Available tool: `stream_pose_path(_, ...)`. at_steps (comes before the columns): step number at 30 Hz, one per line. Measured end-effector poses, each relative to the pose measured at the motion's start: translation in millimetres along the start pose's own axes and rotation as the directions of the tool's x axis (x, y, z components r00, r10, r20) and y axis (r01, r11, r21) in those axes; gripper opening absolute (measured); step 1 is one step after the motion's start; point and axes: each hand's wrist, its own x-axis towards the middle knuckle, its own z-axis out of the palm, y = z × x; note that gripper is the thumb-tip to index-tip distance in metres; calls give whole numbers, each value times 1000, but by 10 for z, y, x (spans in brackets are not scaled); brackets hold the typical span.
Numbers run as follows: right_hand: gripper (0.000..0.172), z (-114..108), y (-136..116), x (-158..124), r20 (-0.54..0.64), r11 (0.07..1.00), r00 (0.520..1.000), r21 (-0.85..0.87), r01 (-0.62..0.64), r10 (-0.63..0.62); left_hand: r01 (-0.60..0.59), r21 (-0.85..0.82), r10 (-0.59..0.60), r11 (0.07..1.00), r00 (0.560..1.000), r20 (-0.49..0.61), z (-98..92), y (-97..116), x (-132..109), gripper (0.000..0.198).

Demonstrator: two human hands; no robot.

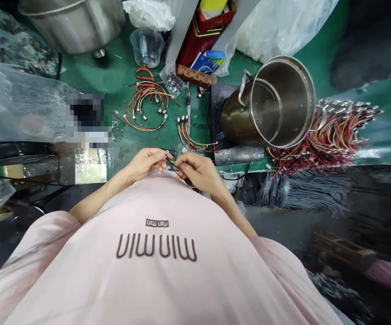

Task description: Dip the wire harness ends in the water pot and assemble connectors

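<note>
The left hand (146, 163) and right hand (199, 171) both pinch a thin wire (172, 163) by the bench (121, 76) edge; best to grip it snugly near its small end.

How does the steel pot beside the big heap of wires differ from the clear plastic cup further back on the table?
The steel pot lies on its side, inside showing; the clear plastic cup stands upright. The pot is shiny, opaque metal with a handle; the cup is see-through, without one. The pot is much larger than the cup. Both are round, open vessels.
</note>
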Motion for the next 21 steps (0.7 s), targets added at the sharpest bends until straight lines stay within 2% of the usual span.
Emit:
stream_pose_path(6, 8, 2, -10, -8, -43, 989, 999, -150, -5, -1, 9, 14, -9, 1000, 1000, -28, 9, 2, 16, 44)
stream_pose_path(12, 11, 3, 14, 52, -43, 997, 997, -40, -66, 64, 12, 64, -11, 998, 1000, -17, 11, -9, 20, 49)
stream_pose_path(18, 8, -9, 75, 54, -75, 987, 996, -157, 36, -48, 19, 105, -13, 994, 999, -52, 10, -27, 31, 49)
stream_pose_path(21, 15, -6, 101, 35, -56, 953, 982, -258, 158, -178, 28, 119, -20, 993, 997, -71, 22, -23, 38, 50)
